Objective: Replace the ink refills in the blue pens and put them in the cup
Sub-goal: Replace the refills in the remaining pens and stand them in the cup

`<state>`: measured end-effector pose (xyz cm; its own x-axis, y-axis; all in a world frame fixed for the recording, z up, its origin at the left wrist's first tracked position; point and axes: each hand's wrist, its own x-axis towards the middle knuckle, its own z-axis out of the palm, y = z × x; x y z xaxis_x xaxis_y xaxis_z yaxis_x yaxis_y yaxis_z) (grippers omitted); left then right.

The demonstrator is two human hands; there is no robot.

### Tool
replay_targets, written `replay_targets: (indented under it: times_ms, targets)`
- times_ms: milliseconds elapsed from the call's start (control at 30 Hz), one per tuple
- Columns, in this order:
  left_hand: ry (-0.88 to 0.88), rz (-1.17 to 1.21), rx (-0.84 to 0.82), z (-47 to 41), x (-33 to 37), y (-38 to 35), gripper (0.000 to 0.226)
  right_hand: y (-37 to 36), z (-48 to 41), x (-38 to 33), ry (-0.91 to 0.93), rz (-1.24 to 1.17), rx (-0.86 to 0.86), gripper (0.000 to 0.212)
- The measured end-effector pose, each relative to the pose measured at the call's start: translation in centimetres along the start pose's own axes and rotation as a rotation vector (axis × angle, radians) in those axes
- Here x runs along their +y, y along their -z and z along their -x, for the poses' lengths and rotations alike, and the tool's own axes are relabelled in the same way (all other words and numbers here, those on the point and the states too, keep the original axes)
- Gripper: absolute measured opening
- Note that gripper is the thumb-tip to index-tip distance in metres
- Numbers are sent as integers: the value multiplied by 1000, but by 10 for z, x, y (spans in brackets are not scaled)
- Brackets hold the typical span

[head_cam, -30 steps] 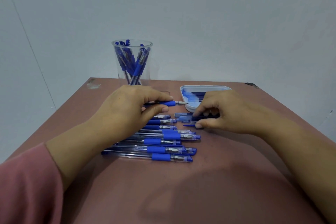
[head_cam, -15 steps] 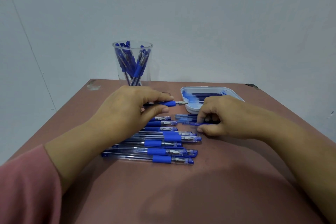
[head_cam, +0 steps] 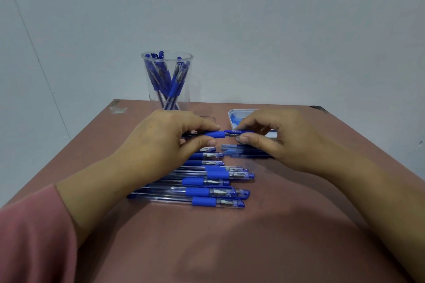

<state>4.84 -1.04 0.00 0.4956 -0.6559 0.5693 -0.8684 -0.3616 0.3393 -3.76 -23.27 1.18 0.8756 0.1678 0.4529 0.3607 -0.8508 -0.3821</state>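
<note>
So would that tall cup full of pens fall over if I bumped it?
Probably easily: the cup is tall and narrow, and its pens lean against the rim, so weight sits high. It looks like thin clear plastic, so likely light.

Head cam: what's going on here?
A person is working through blue pens. The left hand grips one pen by its grip, tip pointing right. The right hand pinches what looks like a blue cap at that tip. More pens lie in a row on the table. Several stand in the clear cup at the back. A white tray sits partly hidden behind the right hand.
</note>
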Motion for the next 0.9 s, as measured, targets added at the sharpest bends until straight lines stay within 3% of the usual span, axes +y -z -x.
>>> replay_targets:
  times_ms: [200, 400, 600, 900]
  targets:
    - [20, -6, -13, 0, 1, 0, 43, -4, 2, -4, -16, -156, 40, 30]
    - [27, -1, -1, -1, 1, -1, 42, -2, 2, 0, 75, -58, 94, 36]
    - [-10, 23, 80, 1, 3, -1, 43, -6, 1, -1, 112, -18, 187, 17]
    - [-63, 44, 141, 3, 4, -5, 35, -12, 2, -1, 153, -5, 262, 17]
